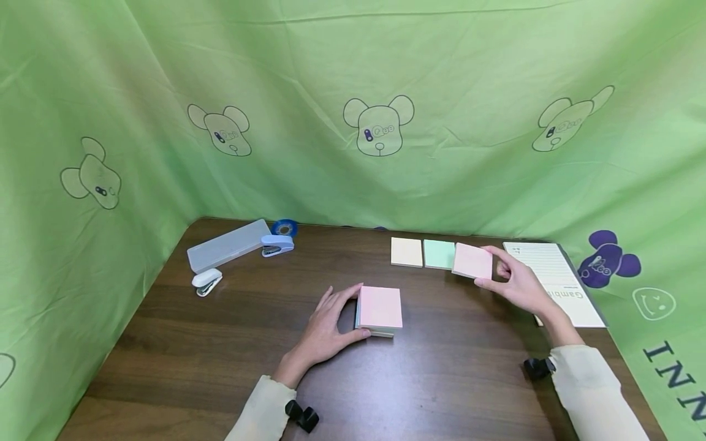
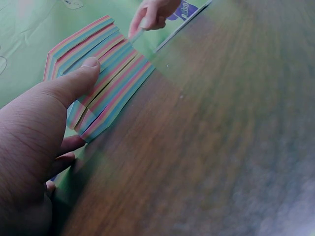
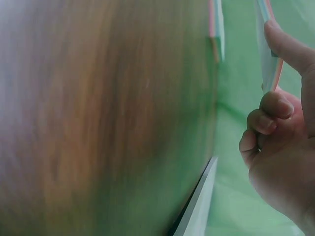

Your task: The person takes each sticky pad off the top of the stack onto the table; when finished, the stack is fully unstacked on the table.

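Pink pad [image 1: 472, 261] pinched by right hand [image 1: 520, 284], beside green pad [image 1: 439, 254], left hand [image 1: 326, 326] gripping stack [image 1: 380, 308] on worktop [image 1: 441, 380], fingers of both partly open around their holds

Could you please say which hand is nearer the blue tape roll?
The left hand: gripping the paper stack, it is in front and right of the tape roll; the right hand, pinching a pink pad, is farther right.
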